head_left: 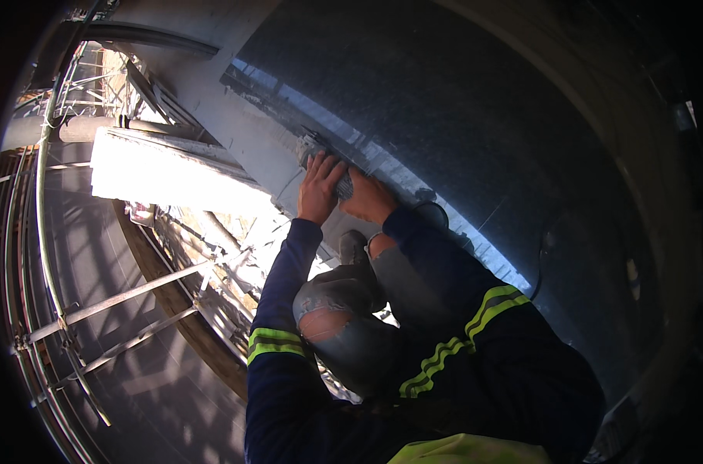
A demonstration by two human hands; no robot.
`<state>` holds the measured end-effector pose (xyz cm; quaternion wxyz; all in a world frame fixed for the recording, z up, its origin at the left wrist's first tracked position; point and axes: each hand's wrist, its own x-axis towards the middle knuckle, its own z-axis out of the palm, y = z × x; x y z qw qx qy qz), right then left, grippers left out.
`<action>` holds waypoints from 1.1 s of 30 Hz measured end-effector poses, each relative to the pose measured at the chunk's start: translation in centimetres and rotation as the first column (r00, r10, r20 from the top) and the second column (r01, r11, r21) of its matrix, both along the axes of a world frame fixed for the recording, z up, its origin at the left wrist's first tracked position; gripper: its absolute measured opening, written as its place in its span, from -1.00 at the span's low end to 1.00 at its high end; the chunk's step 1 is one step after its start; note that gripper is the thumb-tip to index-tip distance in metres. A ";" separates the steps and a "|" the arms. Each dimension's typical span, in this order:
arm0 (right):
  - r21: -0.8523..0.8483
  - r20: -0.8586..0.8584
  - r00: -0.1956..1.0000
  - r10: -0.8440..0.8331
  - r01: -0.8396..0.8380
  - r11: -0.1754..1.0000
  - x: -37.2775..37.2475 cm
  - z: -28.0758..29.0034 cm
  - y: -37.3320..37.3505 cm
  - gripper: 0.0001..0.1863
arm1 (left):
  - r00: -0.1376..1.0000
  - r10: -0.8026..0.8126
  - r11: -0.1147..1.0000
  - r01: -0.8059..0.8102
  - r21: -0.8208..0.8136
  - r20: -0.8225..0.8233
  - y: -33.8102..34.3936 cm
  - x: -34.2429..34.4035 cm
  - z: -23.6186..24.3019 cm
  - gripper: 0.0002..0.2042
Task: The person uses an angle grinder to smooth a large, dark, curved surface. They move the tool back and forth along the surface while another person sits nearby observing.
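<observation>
Both of my hands are closed round a grey hand-held power tool (pixel 344 185) that looks like an angle grinder. Toward its metal head, my left hand (pixel 319 187) wraps over the front of the body. Farther back, my right hand (pixel 369 199) grips the rear part. The tool's head lies against the pale edge strip (pixel 266 116) beside a large dark, smooth panel (pixel 444 116). Its disc is too small and shaded to make out. Behind my right wrist a black cord (pixel 443 210) curves in a loop.
Metal scaffold poles (pixel 119 298) and a curved brown beam (pixel 170 298) stand to the left. A sunlit white board (pixel 166 170) lies beyond my left arm. My bent knees (pixel 328 321) in torn jeans are below the tool. Another dark cable (pixel 541 263) hangs at the right.
</observation>
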<state>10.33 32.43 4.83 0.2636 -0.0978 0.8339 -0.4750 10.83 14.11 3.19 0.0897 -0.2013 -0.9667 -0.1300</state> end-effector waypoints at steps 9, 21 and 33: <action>0.010 0.013 1.000 0.015 -0.016 1.000 0.2 0.6 0.3 -0.05 | 1.000 -0.003 1.000 0.003 0.002 -0.004 0.1 0.3 0.0 -0.44; 0.003 0.063 0.998 0.005 -0.005 1.000 -0.2 0.3 -0.2 -0.11 | 1.000 -0.004 1.000 0.003 0.021 0.026 -0.3 0.0 -0.1 -0.42; 0.024 -0.003 1.000 0.002 -0.002 1.000 -1.5 -0.9 -1.7 -0.08 | 0.998 0.009 0.999 -0.011 0.036 0.057 -1.1 -1.5 -0.2 -0.45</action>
